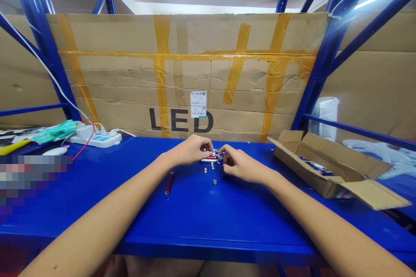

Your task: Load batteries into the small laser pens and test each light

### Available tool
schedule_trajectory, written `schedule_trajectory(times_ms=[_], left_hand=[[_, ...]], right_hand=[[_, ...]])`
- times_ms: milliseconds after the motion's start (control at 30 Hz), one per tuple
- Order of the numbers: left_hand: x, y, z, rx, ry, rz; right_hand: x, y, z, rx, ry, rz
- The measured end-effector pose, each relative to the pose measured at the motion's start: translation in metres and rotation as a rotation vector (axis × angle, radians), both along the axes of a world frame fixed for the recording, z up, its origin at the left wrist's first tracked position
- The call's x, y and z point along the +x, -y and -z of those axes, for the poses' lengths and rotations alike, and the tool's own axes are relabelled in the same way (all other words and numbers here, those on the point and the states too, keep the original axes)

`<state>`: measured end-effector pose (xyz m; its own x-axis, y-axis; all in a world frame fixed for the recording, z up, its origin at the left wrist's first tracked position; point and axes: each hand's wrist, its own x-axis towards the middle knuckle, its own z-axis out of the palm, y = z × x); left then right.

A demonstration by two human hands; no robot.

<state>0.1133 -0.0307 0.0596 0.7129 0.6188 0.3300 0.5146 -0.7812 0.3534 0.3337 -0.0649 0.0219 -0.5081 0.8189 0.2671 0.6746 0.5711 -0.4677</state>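
Observation:
My left hand point(195, 149) is over the back middle of the blue table, its fingers pinched together beside small red and silver parts point(212, 157). What it grips, if anything, is too small to name. Just right of it, my right hand point(238, 163) has its fingers closed on a small dark blue item point(220, 159). Several small round silver pieces point(212, 166) lie on the table below and between my hands. A red stick with silver ends point(169, 184) rests by itself to the left, nearer the front edge.
An open cardboard box point(320, 173) holding blue and silver items stands at the right. On the left are a white power strip point(103, 138), a red cable and a green packet point(58, 131). A large cardboard sheet point(130, 91) and blue posts border the back.

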Motion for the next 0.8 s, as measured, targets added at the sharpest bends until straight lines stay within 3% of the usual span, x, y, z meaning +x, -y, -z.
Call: schedule_trajectory(times_ms=[100, 300, 533, 800], left_hand=[[0.007, 0.005, 0.0, 0.07, 0.103, 0.059], [0.013, 0.008, 0.006, 0.172, 0.1, 0.104], [0.009, 0.007, 0.002, 0.15, 0.083, 0.078], [-0.007, -0.004, 0.005, -0.045, -0.287, 0.022]], right_hand=[[-0.001, 0.001, -0.002, 0.01, -0.049, -0.026], [-0.001, 0.001, -0.002, 0.042, -0.1, -0.049], [0.001, 0.0, -0.005, 0.093, -0.073, -0.053], [0.002, 0.002, -0.009, 0.109, 0.047, -0.083]])
